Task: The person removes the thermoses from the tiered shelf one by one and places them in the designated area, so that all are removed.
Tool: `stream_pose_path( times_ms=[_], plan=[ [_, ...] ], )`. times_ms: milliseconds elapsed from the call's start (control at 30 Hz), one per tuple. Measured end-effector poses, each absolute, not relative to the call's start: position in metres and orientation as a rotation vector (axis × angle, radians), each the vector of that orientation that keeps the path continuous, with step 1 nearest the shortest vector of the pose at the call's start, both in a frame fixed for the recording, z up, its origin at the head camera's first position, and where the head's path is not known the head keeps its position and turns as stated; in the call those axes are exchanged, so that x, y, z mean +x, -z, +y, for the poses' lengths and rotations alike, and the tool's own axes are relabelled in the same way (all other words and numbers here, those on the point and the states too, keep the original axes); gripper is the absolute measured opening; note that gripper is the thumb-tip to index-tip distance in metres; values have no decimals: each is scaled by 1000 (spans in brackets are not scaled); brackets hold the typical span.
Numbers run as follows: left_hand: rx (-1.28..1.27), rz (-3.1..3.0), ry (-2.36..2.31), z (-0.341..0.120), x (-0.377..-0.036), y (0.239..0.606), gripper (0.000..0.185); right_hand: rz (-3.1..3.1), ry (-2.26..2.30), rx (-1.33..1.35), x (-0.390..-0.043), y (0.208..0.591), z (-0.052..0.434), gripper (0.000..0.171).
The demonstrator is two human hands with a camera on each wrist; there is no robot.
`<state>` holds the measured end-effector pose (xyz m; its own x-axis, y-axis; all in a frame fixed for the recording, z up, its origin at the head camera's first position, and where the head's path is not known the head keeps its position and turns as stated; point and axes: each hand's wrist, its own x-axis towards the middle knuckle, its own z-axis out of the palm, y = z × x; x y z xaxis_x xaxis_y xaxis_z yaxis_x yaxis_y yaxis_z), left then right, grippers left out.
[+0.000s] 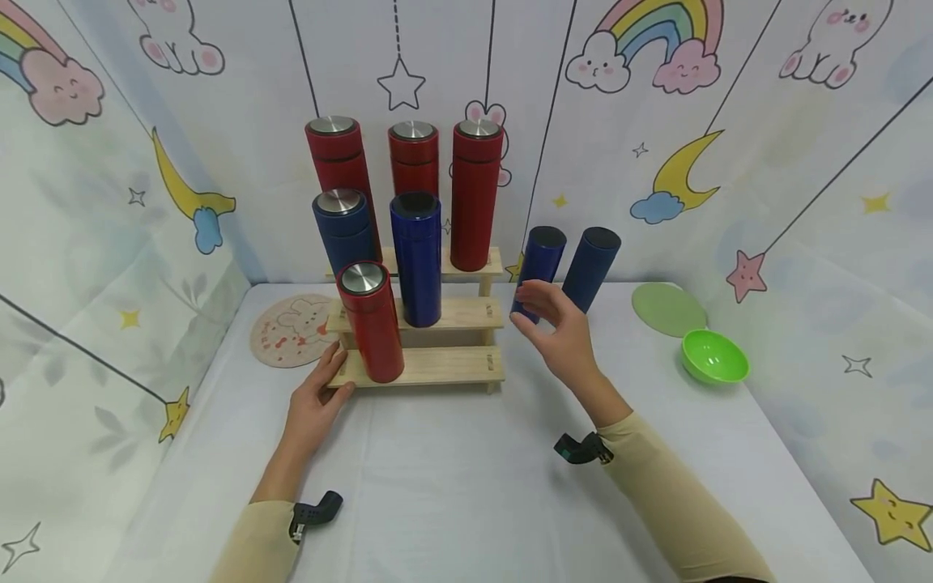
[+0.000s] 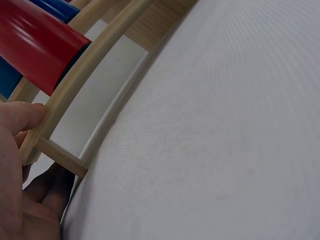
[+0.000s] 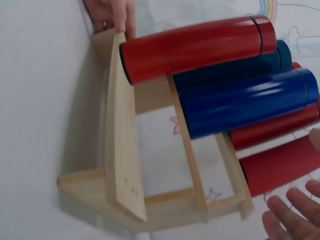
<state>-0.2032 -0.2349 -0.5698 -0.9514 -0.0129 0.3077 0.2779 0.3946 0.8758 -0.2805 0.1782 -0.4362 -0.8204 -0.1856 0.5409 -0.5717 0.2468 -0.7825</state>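
2 hands show from my head view: my left hand (image 1: 315, 398) holds the wooden rack's (image 1: 437, 366) bottom-left corner, my right hand (image 1: 557, 328) spread beside a blue bottle (image 1: 539, 261). Left wrist: fingers seemingly grip the rail. Right wrist: fingers spread.

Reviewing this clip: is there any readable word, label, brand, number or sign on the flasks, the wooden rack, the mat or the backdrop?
No legible text in any view.
Red and blue cylindrical flasks, such as the front red flask: plain, no brand visible.
Stepped wooden rack: faint small marks on one plank in the right wrist view, too blurred to read.
Round patterned mat: pictures only.
Cartoon backdrop: rainbows, stars, moons, no words.
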Motion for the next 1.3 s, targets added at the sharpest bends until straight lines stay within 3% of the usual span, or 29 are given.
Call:
stream_pose_path(
  times_ms=[1300],
  plan=[
    [-195, -2424, 1541, -233, -203, 565, 61, -2199, -1782, 1079, -266, 448, 71, 58]
  ],
)
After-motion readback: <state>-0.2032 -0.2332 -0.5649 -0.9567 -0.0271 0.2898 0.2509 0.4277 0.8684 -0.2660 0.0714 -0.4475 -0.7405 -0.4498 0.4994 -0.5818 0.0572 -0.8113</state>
